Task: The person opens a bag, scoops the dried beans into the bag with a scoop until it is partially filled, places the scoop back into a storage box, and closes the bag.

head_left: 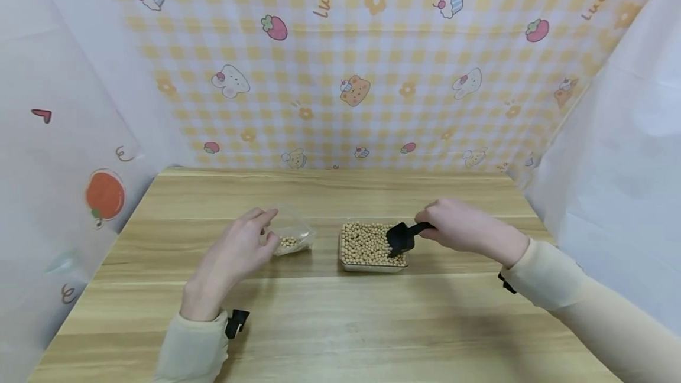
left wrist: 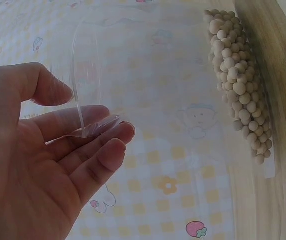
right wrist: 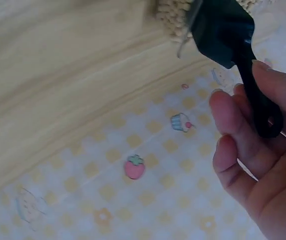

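Observation:
My left hand [head_left: 234,256] holds a clear plastic bag [head_left: 304,234] at its mouth, the fingers curled at the film's edge. Round pale soybeans [left wrist: 239,87] lie in the bottom of this bag, close over the tabletop. To its right stands a clear rectangular container [head_left: 368,268], filled near the rim with more soybeans [head_left: 364,244]. The right hand [head_left: 461,226] grips a black scoop [head_left: 400,239] by its handle, thumb on one side and fingers on the other. The scoop's bowl tilts down over the container's right side, its front edge at the beans.
The wood-grain table [head_left: 330,330] carries the bag and container near its middle. Behind it hangs a yellow checked cloth [head_left: 319,75] with cartoon prints. White sheets [head_left: 612,152] enclose the left and right sides.

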Demonstrator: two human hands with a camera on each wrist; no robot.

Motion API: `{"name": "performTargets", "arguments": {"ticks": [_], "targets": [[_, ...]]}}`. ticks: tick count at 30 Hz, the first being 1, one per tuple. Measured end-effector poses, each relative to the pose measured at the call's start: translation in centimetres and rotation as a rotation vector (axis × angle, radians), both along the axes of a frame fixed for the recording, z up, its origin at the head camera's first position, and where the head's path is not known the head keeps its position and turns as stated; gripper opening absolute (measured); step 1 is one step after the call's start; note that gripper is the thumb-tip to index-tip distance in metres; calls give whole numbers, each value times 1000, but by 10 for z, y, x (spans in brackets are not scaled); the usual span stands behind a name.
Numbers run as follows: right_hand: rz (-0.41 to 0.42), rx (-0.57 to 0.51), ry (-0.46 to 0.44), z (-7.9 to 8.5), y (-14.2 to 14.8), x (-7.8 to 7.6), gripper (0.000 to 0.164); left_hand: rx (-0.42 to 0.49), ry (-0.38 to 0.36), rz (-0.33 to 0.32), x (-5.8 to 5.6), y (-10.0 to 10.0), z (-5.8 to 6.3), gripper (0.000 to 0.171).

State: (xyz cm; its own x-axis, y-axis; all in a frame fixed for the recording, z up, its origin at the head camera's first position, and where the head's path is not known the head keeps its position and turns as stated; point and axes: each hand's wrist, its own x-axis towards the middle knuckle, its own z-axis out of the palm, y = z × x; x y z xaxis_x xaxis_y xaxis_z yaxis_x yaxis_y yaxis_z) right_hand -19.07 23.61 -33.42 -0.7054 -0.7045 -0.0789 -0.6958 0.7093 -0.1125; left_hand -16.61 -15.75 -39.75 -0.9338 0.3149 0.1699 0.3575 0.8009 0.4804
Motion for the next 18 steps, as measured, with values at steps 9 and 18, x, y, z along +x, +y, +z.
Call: {"name": "performTargets", "arguments": {"ticks": [9,18], "targets": [[9,-243,20,-41,25,-3,4,-1,18,3,1,-1,1,52],[-56,-329,43,-71,36,2,19,-2,6,10,0,0,2,53]]}}
